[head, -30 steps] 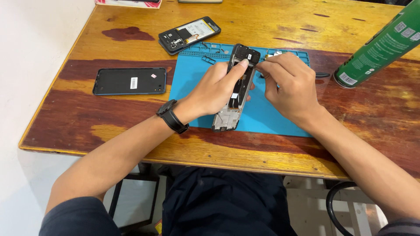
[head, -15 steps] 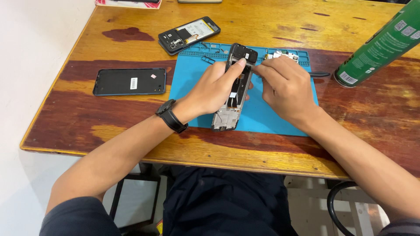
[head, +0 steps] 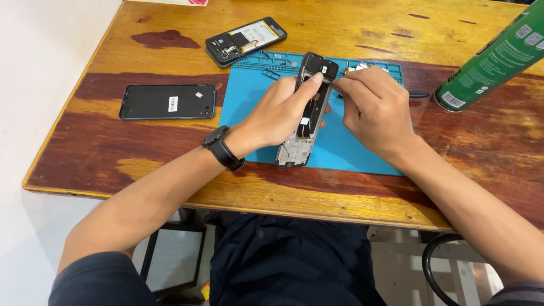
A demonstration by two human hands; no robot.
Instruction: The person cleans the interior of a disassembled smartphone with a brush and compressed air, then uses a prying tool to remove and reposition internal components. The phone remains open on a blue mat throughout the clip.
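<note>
gripping the phone frame (head: 309,110), left hand (head: 280,113) opposite right hand (head: 374,110) fingertips.

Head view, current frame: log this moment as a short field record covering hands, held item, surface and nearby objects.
left hand: left hand grips the phone frame along its side, tilted up off the mat
right hand: right hand pinches at the upper edge of the frame; what its fingertips hold is too small to tell
surface: blue work mat on a wooden table
left of mat: dark phone panel, lying flat
behind mat: opened phone, its insides showing
right: green spray can, upright
wrist: black watch on the left arm
</note>
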